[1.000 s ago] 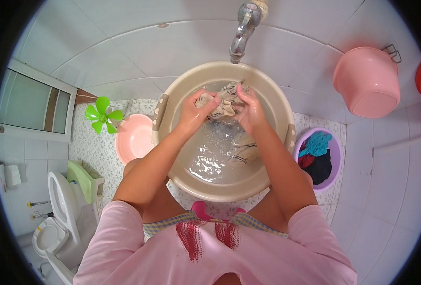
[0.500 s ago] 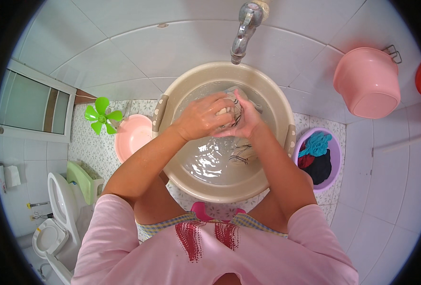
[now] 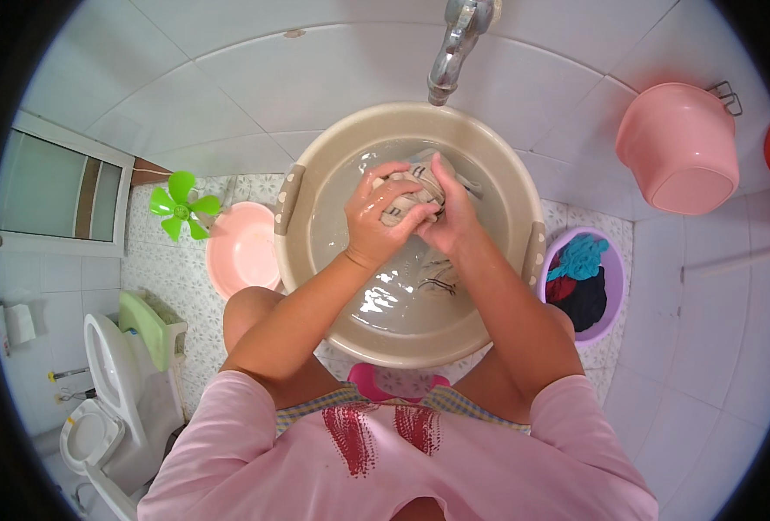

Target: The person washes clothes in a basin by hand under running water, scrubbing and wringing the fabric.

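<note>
Both of my hands work over a large beige basin (image 3: 406,352) partly filled with cloudy water. Between them is a bunched, wet beige cloth garment (image 3: 402,204) with dark stripes. My left hand (image 3: 374,217) curls its fingers around the garment's left side, thumb pointing toward the other hand. Pressed against the right side of the bundle, my right hand (image 3: 451,208) has its thumb up along the fabric. More striped cloth (image 3: 439,276) lies in the water below my right wrist. What the garment is exactly cannot be made out.
A metal tap (image 3: 450,65) hangs from the tiled wall beyond the basin. To the right stand a purple tub (image 3: 616,295) of clothes and a hanging pink bucket (image 3: 676,143). At left are a pink basin (image 3: 244,247), a green fan (image 3: 181,208), a green stool (image 3: 146,326) and a toilet (image 3: 111,365).
My left hand has turned and shifted from across the top of the bundle to its left side, exposing more of the garment. My right hand keeps its grip, and the view has shifted slightly.
</note>
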### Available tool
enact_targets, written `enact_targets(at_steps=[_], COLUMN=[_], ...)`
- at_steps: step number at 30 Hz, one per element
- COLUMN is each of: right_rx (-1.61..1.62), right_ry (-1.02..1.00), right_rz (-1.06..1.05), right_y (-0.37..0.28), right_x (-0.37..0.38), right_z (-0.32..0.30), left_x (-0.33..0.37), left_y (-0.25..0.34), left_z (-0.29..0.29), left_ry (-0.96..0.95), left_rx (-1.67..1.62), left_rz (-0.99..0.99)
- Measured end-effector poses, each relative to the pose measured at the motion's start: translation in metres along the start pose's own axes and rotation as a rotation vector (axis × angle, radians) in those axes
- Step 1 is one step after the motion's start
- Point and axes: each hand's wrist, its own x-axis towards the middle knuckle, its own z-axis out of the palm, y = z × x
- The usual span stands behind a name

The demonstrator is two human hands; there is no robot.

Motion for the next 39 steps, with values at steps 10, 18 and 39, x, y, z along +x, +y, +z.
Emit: enact_targets(at_steps=[10,18,39], right_rx=[-0.973,-1.502,-1.554], right_ry=[0.653,0.503,-0.008], right_rz=[-0.993,-1.289,-0.854], right_y=[0.019,0.028,0.008], right_x=[0.015,0.003,-0.009], right_z=[0.000,0.007,0.001], left_x=[-0.016,-0.027,-0.032], left_y=[0.002,-0.041,-0.067], left_z=[0.025,0.032,0.018], left_ry=[0.249,-0.097,-0.953], left_rx=[-0.920,-1.319,-1.441], left_rz=[-1.156,-1.616,-1.540])
